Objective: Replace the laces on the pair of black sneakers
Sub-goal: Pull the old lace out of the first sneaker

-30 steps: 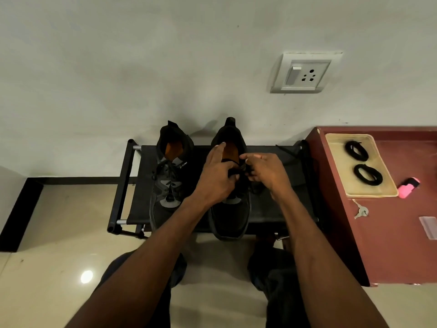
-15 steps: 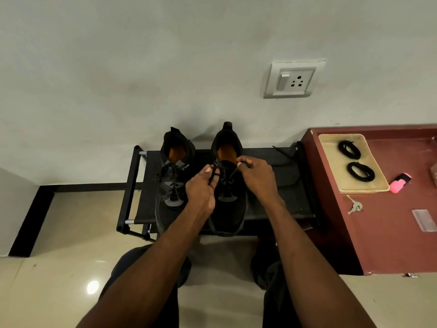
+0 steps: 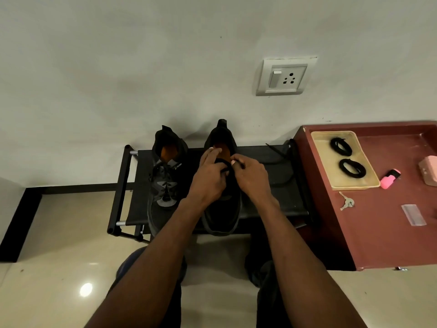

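Observation:
Two black sneakers stand side by side on a low black rack point(image 3: 287, 204) against the wall. The left sneaker point(image 3: 165, 183) is laced and untouched. Over the tongue of the right sneaker point(image 3: 222, 216), my left hand point(image 3: 209, 178) and my right hand point(image 3: 250, 178) meet, and each pinches a strand of its black lace point(image 3: 225, 172). A loose black lace point(image 3: 276, 152) lies on the rack to the right. Two coiled black laces point(image 3: 340, 146) point(image 3: 352, 168) rest in a beige tray point(image 3: 364, 184) on the red cabinet.
The red cabinet point(image 3: 378, 237) at right also carries a pink object point(image 3: 390, 178), keys point(image 3: 345, 202), a clear plastic packet point(image 3: 413, 214) and a pink box point(image 3: 429, 170) at the edge. A wall socket point(image 3: 285, 76) sits above. My knees are on the tiled floor point(image 3: 59, 233) below the rack.
Both hands stayed on the right sneaker's lace, shifting from apart to close together over the tongue. My left fingers now reach toward the shoe's opening. The camera view drifted slightly.

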The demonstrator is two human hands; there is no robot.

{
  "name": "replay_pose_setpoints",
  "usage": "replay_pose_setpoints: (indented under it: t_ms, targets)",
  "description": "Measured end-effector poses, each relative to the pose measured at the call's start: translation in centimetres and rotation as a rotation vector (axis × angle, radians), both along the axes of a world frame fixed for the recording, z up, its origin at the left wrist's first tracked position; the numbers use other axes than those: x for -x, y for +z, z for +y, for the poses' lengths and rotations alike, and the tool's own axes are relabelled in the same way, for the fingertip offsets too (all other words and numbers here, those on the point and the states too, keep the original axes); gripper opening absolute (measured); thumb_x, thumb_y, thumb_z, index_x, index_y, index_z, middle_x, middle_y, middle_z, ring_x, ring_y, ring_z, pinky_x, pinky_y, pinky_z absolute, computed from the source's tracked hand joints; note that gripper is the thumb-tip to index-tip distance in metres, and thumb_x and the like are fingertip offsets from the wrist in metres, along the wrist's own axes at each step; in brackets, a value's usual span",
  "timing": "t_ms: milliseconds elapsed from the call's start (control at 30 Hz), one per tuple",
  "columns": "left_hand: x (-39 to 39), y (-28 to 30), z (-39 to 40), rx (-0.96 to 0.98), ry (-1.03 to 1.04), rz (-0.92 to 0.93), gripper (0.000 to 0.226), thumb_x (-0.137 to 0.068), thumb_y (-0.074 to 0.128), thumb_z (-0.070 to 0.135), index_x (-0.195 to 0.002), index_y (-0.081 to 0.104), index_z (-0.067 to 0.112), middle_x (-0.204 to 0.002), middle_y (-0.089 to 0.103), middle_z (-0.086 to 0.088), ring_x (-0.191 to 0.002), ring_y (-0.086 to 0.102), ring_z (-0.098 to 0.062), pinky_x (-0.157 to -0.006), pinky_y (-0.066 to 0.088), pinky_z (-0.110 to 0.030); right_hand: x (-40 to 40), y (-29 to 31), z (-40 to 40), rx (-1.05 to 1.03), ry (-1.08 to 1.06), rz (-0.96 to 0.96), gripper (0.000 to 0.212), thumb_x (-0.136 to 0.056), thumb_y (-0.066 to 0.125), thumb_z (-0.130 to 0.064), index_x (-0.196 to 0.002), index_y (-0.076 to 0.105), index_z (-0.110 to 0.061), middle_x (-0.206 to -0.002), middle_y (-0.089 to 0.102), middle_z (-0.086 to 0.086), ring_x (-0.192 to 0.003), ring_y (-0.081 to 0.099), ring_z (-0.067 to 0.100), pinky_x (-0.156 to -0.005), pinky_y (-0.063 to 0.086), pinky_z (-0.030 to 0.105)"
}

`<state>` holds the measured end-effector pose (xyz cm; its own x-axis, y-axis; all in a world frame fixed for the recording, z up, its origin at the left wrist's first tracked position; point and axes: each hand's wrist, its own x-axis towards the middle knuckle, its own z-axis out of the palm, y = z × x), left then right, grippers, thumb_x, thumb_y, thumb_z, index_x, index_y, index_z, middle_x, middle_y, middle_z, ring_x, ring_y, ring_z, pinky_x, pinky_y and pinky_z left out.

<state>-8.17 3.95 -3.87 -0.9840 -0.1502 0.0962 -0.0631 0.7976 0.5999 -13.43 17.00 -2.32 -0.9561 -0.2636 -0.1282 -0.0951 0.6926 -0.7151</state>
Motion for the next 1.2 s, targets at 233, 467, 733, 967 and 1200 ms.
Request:
replay_pose_setpoints:
  t_ms: [233, 467, 733, 967, 1200]
  targets:
    - [0.6, 3.3, -2.6, -1.373, 0.626, 0.210, 0.004, -0.096, 0.060, 0.000, -0.092, 0.062, 0.001, -0.102, 0.068, -0.015, -0.095, 0.068, -0.024, -0.079, 0.058, -0.029, 0.3, 0.6, -0.4, -0.037, -0.035, 0.010, 0.025, -0.095, 0.051, -0.027, -0.109, 0.071, -0.029, -0.093, 0.072, -0.001, -0.085, 0.064, 0.022, -0.071, 0.046, 0.032]
    - [-0.7, 3.3, -0.9, -0.438, 0.519, 0.336, 0.037, -0.096, 0.054, 0.002, -0.131, 0.051, 0.015, -0.145, 0.041, -0.006, -0.127, 0.045, -0.005, -0.098, 0.041, -0.010, -0.2, 0.7, -0.6, -0.050, -0.023, 0.030, 0.027, -0.095, 0.048, -0.028, -0.111, 0.070, -0.027, -0.086, 0.071, 0.001, -0.080, 0.065, 0.024, -0.070, 0.050, 0.034]
    - [0.2, -0.5, -0.4, 0.263, -0.022, 0.123, 0.018, -0.092, 0.060, 0.016, -0.104, 0.072, 0.010, -0.162, 0.018, -0.016, -0.148, -0.001, -0.035, -0.122, 0.010, -0.055, -0.2, 0.8, -0.8, -0.058, -0.007, 0.050, 0.033, -0.097, 0.048, -0.026, -0.124, 0.067, -0.026, -0.105, 0.073, 0.005, -0.095, 0.065, 0.027, -0.078, 0.050, 0.034]
    - [0.4, 3.6, -1.5, -0.395, 0.402, 0.401, 0.009, -0.095, 0.062, 0.006, -0.090, 0.069, 0.003, -0.135, 0.048, -0.006, -0.120, 0.044, -0.002, -0.100, 0.034, -0.008, 0.1, 0.6, -0.5, -0.049, -0.027, 0.037, 0.031, -0.094, 0.047, -0.027, -0.116, 0.069, -0.027, -0.092, 0.072, 0.003, -0.084, 0.066, 0.027, -0.072, 0.053, 0.038]
    - [-0.1, 4.4, -5.2, -0.437, 0.837, 0.636, 0.028, -0.099, 0.054, 0.016, -0.120, 0.062, -0.001, -0.144, 0.041, -0.012, -0.132, 0.040, -0.015, -0.101, 0.033, -0.007, 0.0, 0.5, -0.4, -0.036, -0.012, 0.039, 0.026, -0.097, 0.046, -0.025, -0.112, 0.068, -0.025, -0.079, 0.066, -0.001, -0.071, 0.062, 0.022, -0.063, 0.045, 0.032]
